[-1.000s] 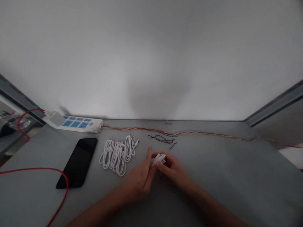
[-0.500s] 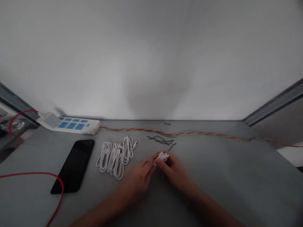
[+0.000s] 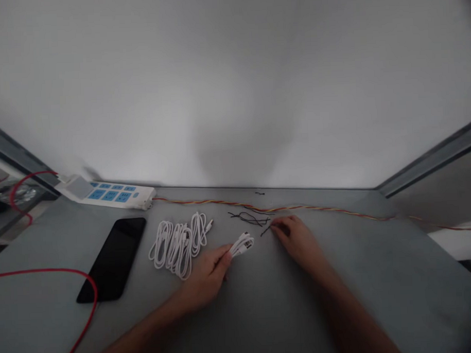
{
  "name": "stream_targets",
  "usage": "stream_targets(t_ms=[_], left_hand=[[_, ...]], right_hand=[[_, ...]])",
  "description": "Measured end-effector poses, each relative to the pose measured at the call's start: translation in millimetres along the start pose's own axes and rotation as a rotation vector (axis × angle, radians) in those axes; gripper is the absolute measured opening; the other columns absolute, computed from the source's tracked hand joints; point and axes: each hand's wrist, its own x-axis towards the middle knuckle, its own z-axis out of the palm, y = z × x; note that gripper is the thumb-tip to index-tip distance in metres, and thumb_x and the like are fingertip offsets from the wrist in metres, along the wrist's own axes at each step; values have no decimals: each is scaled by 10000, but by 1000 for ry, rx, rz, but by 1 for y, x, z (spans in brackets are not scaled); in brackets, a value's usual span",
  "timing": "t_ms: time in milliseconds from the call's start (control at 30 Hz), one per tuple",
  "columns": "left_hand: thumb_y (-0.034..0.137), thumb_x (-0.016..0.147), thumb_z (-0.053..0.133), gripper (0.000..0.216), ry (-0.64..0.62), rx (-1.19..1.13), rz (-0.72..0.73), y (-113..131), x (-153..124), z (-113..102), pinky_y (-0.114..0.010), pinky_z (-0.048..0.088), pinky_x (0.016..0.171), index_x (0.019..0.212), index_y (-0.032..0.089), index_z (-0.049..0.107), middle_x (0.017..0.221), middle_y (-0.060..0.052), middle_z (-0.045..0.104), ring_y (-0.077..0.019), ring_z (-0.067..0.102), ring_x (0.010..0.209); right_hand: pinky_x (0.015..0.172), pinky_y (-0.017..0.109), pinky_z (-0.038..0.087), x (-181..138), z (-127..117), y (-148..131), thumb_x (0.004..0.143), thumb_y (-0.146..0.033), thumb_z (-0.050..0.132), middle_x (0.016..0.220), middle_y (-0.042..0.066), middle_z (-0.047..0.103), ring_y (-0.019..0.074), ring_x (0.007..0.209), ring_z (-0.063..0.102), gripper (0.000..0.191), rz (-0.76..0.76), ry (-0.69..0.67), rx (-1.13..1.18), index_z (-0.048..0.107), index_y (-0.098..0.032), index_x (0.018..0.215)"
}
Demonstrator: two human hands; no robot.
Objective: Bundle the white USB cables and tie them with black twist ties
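My left hand [image 3: 210, 272] is closed around one end of a folded white USB cable [image 3: 242, 244], whose metal plug shows at the free end. To the right, my right hand [image 3: 297, 241] pinches the upper end of a short black twist tie [image 3: 265, 230] with thumb and forefinger, low over the table. Several more black twist ties [image 3: 248, 218] lie in a loose crossed heap just beyond. Left of my left hand, coiled white cables [image 3: 179, 245] rest side by side on the grey table [image 3: 378, 285].
A black phone [image 3: 114, 258] lies at the left, with a red cable [image 3: 90, 284] across its lower corner. Behind it stands a white power strip [image 3: 143, 196] with blue sockets and a plugged-in charger [image 3: 76, 186]. A twisted red-yellow wire [image 3: 325, 209] runs along the back before the white wall.
My right hand has let go of the white cable and moved right and away from me, pinching a black twist tie. The left hand keeps the cable, shifted slightly left.
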Motion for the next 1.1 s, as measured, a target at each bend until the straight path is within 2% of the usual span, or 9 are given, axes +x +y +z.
stream_targets(t_ms=[167, 267, 367, 567, 700, 767, 933, 1033, 1100], left_hand=[[398, 947, 347, 389, -2, -134, 14, -4, 1, 0, -259, 372, 650, 1119, 186, 624, 686, 16, 489, -151, 486, 669], [434, 933, 382, 414, -6, -289, 63, -5, 3, 2, -260, 383, 660, 1159, 181, 618, 700, 8, 477, -151, 466, 673], [454, 917, 417, 446, -16, -415, 73, -7, 5, 8, -256, 381, 657, 1217, 174, 592, 721, 5, 462, -145, 444, 674], [478, 892, 472, 532, -34, -528, 44, -13, 8, 17, -248, 361, 657, 1318, 162, 506, 727, 10, 459, -130, 418, 670], [496, 879, 486, 443, -22, -553, 29, -9, 8, 17, -238, 334, 615, 1127, 153, 618, 704, 18, 435, -124, 396, 645], [489, 880, 490, 387, 16, -561, 30, -8, 8, 17, -237, 326, 609, 1000, 149, 633, 697, 22, 422, -121, 388, 642], [454, 907, 448, 363, 16, -519, 118, -3, 6, 13, -247, 347, 631, 725, 154, 538, 682, 17, 415, -127, 401, 656], [449, 913, 426, 367, -4, -440, 151, 0, 5, 8, -255, 359, 637, 692, 165, 500, 679, 11, 422, -136, 413, 663], [441, 912, 423, 370, 7, -362, 149, 2, 4, 5, -259, 355, 642, 670, 168, 482, 682, 4, 448, -139, 424, 665]], right_hand=[[734, 370, 449, -6, 2, -11, 856, -244, 460, 827, 110, 618, 248, 794, 588, 193, -58, -12, -121, 617, -164, 777], [677, 330, 453, -17, 5, -30, 875, -281, 437, 817, 86, 639, 223, 746, 601, 181, 0, 15, 47, 584, -177, 860], [653, 306, 458, -30, 12, -51, 897, -330, 425, 815, 58, 662, 202, 717, 619, 194, 13, -47, 253, 565, -195, 900], [654, 313, 454, -45, 24, -71, 878, -248, 432, 813, 63, 669, 209, 731, 624, 142, -98, -58, 275, 567, -206, 860], [692, 317, 464, -49, 25, -77, 864, -236, 447, 830, 71, 659, 208, 768, 619, 134, -157, -67, 370, 577, -201, 867], [684, 311, 468, -50, 25, -80, 869, -276, 471, 823, 70, 658, 199, 749, 615, 141, -111, -118, 480, 584, -192, 876], [619, 274, 465, -47, 26, -83, 858, -349, 513, 748, 31, 654, 158, 642, 579, 205, -28, -275, 831, 627, -185, 899], [620, 264, 446, -44, 23, -82, 880, -373, 479, 675, 10, 640, 156, 639, 565, 283, -82, -392, 859, 681, -185, 816], [601, 251, 422, -43, 20, -81, 881, -372, 476, 662, 3, 630, 154, 640, 556, 304, -76, -371, 826, 688, -185, 771]])
